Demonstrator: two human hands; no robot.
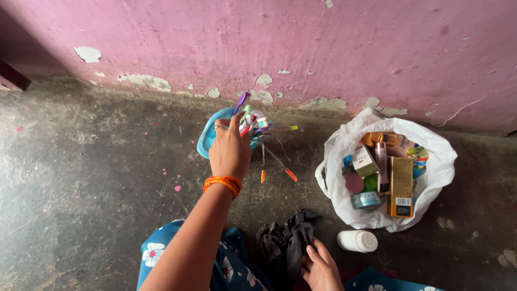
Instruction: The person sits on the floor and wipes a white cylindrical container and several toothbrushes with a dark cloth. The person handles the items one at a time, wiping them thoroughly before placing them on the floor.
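Wall (323,43): pink, paint flaking along its foot; it stands just behind everything I am handling, so a hard knock could shed more flakes into the open containers.
Floor (81,178): dark, rough concrete dotted with pink flecks; anything I drop lands in grit.
White plastic bag (436,161): sits open on my right, crammed with cosmetic boxes, tubes and small jars. Its soft sides could slump and spill the pile if nudged.
Blue bowl (207,141): near the wall, straight ahead, stuffed with toothbrushes (249,116) whose handles poke up and out. I judge it top-heavy, so a pull on one handle could tip it or drag others out.
Dark cloth (285,240): crumpled on the floor by my knee, under my right fingers.
Left hand (230,151): reaching over the bowl, fingers curled among the brushes, orange bangle on the wrist. I cannot tell whether it grips one; my own hand hides the fingertips.
Right hand (321,267): low in view, fingers loosely bent, resting on the cloth.
White jar (357,241): lies on its side between bag and cloth; it could roll.
Loose brushes (283,164): orange-tipped, lying beside the bowl, easy to snag.
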